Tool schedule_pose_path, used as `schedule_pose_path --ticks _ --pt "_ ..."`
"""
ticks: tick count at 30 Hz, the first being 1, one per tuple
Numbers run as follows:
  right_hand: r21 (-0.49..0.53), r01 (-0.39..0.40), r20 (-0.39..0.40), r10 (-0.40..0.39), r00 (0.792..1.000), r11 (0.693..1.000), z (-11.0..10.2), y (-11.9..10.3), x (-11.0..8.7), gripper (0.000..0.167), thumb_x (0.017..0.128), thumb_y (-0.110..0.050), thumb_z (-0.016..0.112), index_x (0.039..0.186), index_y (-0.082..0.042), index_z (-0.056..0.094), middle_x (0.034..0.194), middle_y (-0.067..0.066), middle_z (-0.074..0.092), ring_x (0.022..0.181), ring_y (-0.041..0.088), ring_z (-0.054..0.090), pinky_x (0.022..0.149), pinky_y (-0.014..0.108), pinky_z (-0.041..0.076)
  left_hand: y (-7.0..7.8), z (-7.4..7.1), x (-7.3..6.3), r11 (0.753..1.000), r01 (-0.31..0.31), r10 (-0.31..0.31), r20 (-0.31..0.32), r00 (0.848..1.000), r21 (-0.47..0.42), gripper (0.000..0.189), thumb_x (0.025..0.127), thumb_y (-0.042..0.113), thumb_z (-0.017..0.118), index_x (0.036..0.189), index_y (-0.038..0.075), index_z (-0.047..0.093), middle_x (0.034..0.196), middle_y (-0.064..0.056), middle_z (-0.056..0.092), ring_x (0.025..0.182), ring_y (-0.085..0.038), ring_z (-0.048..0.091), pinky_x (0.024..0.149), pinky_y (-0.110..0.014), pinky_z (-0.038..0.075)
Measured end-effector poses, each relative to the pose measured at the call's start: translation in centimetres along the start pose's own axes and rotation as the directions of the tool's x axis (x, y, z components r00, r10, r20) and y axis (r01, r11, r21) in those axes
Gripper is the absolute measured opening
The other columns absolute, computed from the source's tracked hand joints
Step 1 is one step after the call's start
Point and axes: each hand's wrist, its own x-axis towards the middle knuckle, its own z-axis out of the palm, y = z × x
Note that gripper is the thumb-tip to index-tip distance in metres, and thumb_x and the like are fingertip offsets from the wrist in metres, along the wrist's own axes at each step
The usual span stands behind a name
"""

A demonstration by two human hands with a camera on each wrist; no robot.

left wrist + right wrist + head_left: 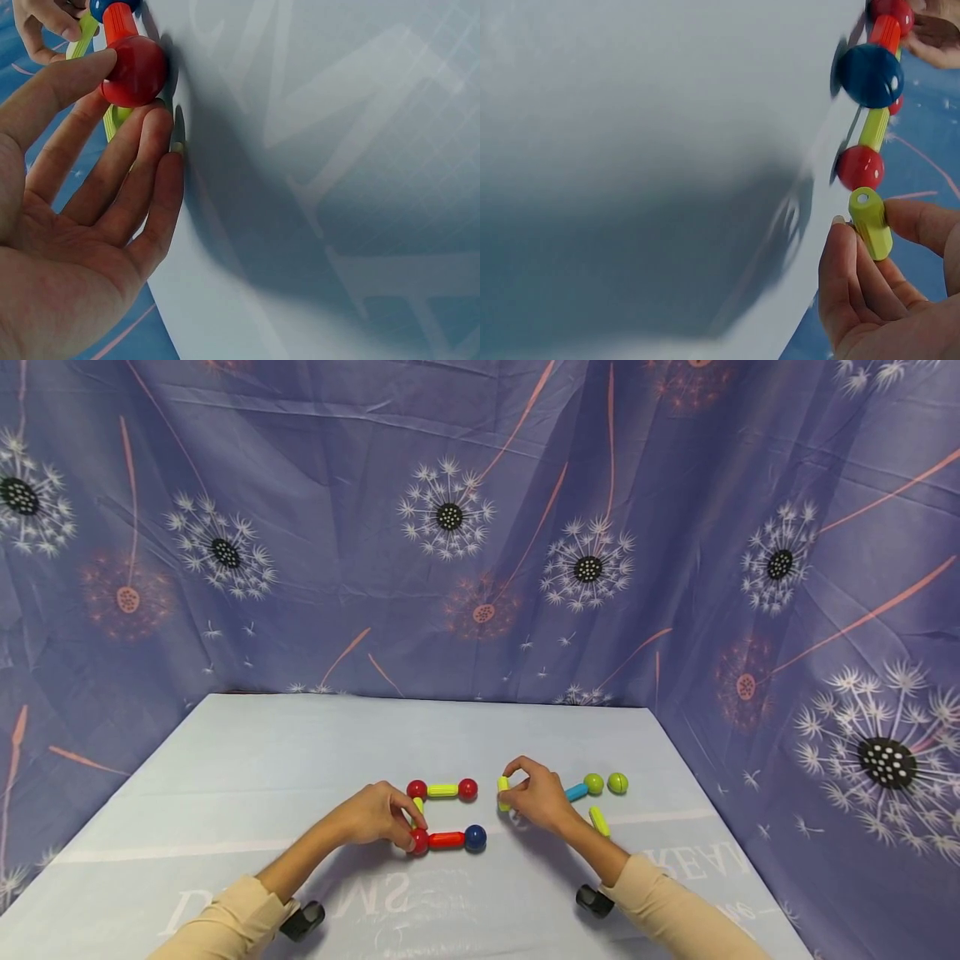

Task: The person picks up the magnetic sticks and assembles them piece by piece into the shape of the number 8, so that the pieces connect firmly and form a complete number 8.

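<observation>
My left hand pinches a red ball at the near left corner of a joined shape of balls and rods. From that ball a red rod runs right to a dark blue ball. A yellow-green rod, partly behind the fingers, leads back to another red ball. There a second yellow-green rod joins a third red ball. Right of the shape, my right hand holds a loose yellow-green rod between thumb and fingers, one round end showing.
Beyond the right hand lie a blue rod, partly hidden, with a green ball at its end, and another green ball. A yellow-green rod lies near the right wrist. Patterned cloth stands behind the pale table.
</observation>
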Motion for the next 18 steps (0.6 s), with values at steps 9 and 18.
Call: schedule_pose_path --ticks 9,18 --pt "0.03 0.005 0.054 -0.006 0.999 1.0 1.1 -0.6 -0.3 0.031 0.084 -0.015 0.08 0.109 -0.01 0.064 0.079 0.005 0.077 0.064 0.024 0.071 0.054 0.028 0.051 0.1 -0.1 0.1 1.0 0.0 0.0 -0.002 1.0 0.014 0.022 0.073 0.001 0.084 0.093 0.008 0.079 0.079 -0.004 0.077 0.072 -0.014 0.066 0.065 -0.031 0.048" --pt "0.05 0.011 0.096 -0.015 0.995 0.999 2.0 -1.4 -0.5 0.031 0.084 -0.016 0.079 0.11 -0.01 0.063 0.079 0.003 0.077 0.065 0.024 0.071 0.055 0.029 0.05 0.1 -0.1 0.1 1.0 0.002 -0.002 0.005 1.0 -0.003 0.023 0.073 0.0 0.083 0.094 0.008 0.079 0.079 -0.006 0.077 0.073 -0.014 0.068 0.068 -0.033 0.048"
